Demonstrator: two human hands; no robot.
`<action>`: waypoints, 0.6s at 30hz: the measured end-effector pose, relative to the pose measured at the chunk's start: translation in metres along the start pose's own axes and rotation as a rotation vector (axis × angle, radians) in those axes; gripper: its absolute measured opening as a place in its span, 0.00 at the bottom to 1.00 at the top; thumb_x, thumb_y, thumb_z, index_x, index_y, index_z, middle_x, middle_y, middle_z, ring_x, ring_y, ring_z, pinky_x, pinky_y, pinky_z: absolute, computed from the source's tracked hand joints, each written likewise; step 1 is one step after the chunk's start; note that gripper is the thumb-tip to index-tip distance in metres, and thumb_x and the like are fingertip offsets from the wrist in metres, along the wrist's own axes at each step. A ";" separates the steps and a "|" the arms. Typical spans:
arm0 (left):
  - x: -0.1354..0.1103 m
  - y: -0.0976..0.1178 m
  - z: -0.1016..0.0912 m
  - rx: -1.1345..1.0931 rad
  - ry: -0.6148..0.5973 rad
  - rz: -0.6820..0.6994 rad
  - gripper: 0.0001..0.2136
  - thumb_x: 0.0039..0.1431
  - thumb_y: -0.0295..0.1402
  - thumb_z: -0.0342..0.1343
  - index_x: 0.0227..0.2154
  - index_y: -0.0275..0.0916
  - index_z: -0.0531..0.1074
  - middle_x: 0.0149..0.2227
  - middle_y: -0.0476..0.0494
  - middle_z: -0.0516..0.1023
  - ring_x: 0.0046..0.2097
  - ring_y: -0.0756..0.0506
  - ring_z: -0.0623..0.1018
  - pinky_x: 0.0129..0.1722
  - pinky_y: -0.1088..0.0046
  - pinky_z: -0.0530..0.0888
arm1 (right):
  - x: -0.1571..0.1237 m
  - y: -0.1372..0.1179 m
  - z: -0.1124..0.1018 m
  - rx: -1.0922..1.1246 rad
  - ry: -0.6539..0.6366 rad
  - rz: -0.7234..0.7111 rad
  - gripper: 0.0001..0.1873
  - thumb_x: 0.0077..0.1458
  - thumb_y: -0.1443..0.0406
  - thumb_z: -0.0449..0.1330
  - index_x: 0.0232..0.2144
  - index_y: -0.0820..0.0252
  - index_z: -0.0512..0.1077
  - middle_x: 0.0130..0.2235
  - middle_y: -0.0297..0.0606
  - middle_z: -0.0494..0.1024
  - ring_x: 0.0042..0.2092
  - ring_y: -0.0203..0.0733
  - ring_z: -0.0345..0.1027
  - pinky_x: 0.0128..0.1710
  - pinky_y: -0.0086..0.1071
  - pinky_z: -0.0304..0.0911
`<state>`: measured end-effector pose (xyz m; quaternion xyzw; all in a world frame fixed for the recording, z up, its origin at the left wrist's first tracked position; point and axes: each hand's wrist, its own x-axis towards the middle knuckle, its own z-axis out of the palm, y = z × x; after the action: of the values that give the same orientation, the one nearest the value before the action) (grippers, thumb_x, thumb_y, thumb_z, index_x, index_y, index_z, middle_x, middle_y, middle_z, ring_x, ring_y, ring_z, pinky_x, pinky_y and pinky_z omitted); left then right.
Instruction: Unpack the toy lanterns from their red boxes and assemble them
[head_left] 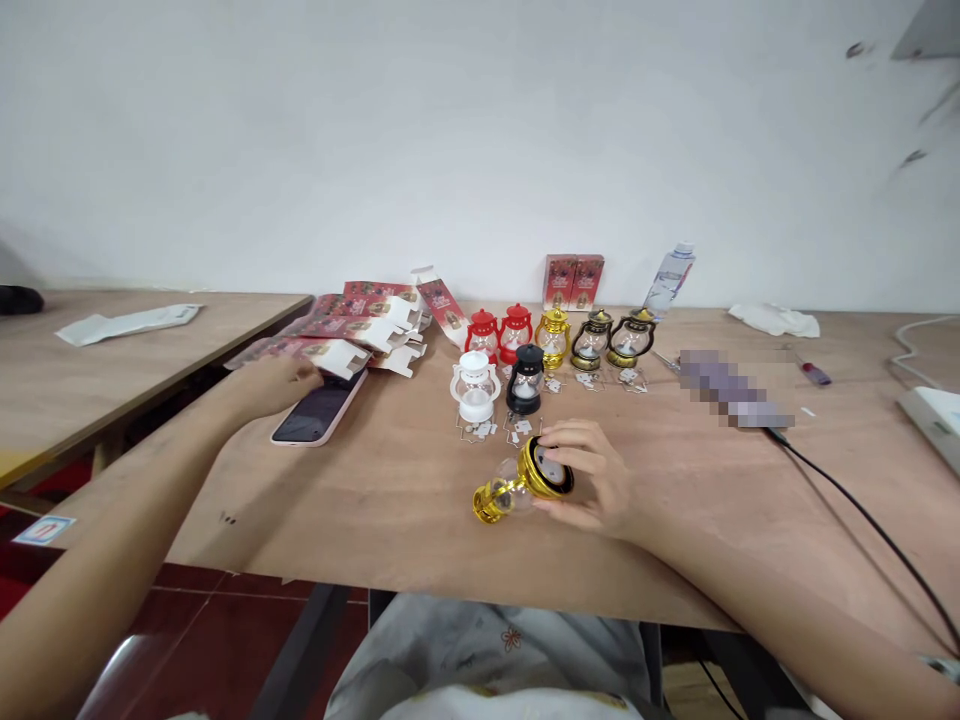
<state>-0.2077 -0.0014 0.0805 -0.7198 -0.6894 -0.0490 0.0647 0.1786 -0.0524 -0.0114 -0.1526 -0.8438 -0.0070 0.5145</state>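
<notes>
The right hand [604, 482] grips a gold lantern [529, 472] by its base, fingers over it and thumb below; the lantern is tipped on its side, its base turned towards the palm and its top pointing left, away from the hand.

The left hand [289, 378], well to the left of the right, has its fingertips bent down at the near edge of the red boxes [330, 328]; whether it grips one I cannot tell. A phone [315, 412] lies just below and right of this hand, on the table [420, 530].

Beyond the right hand, a little to its left, stand a white lantern [476, 402] and a black lantern [525, 393]. Farther from it is a row: two red lanterns [515, 347], another gold one and two bronze lanterns [591, 358], the bronze ones straight beyond the hand. Small metal parts [474, 432] lie in front of the white lantern. Two upright boxes [574, 282] stand behind the row, and a tilted bottle [670, 281] beyond the hand to its right.
</notes>
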 end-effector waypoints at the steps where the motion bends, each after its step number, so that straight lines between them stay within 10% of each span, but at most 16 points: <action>1: -0.004 0.007 -0.005 0.106 -0.058 0.009 0.20 0.60 0.40 0.39 0.26 0.36 0.74 0.30 0.46 0.77 0.32 0.46 0.73 0.30 0.77 0.63 | 0.000 -0.001 0.000 -0.018 0.004 0.005 0.26 0.50 0.62 0.63 0.50 0.54 0.60 0.42 0.44 0.72 0.46 0.47 0.68 0.44 0.45 0.66; 7: -0.036 0.084 -0.019 -0.056 0.038 0.113 0.20 0.61 0.45 0.39 0.31 0.38 0.72 0.31 0.45 0.76 0.32 0.45 0.73 0.33 0.72 0.65 | -0.003 -0.004 0.003 -0.096 0.027 0.066 0.28 0.49 0.61 0.65 0.50 0.58 0.60 0.42 0.45 0.73 0.42 0.45 0.68 0.38 0.39 0.65; 12: -0.055 0.157 0.013 -0.411 0.092 0.676 0.28 0.49 0.53 0.54 0.48 0.40 0.66 0.47 0.43 0.76 0.47 0.40 0.75 0.47 0.63 0.68 | -0.002 -0.005 0.005 -0.080 0.075 0.125 0.28 0.50 0.61 0.64 0.51 0.57 0.58 0.43 0.45 0.71 0.43 0.45 0.68 0.40 0.40 0.66; 18: -0.044 0.196 0.047 -0.578 0.094 0.728 0.21 0.47 0.38 0.61 0.44 0.40 0.65 0.42 0.44 0.75 0.42 0.43 0.75 0.39 0.68 0.72 | 0.002 -0.002 -0.005 -0.081 0.042 0.064 0.30 0.50 0.56 0.63 0.52 0.58 0.60 0.43 0.46 0.73 0.43 0.47 0.69 0.40 0.41 0.66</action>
<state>-0.0151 -0.0451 0.0218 -0.9004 -0.3464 -0.2458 -0.0943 0.1819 -0.0546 -0.0069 -0.2003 -0.8266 -0.0279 0.5252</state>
